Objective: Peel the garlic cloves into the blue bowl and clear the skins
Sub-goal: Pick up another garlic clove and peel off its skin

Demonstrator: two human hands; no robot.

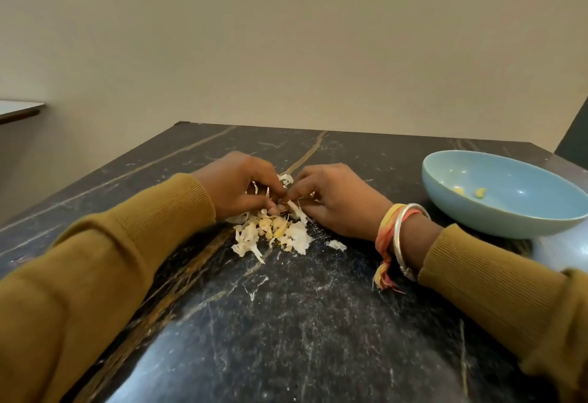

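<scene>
My left hand (237,184) and my right hand (339,200) meet fingertip to fingertip over the middle of the dark marble table (286,323). Between them they pinch a garlic clove (288,200), mostly hidden by the fingers, with strips of white skin curling off it. A pile of white skins and yellowish bits (273,235) lies just below the hands. The blue bowl (502,194) stands at the right, an arm's width from my right hand, with two small peeled pieces (471,192) inside.
A loose flake of skin (336,244) lies right of the pile. The table's far edge meets a beige wall. A pale ledge (19,109) juts out at the far left. My right wrist wears a metal bangle and coloured threads (396,240).
</scene>
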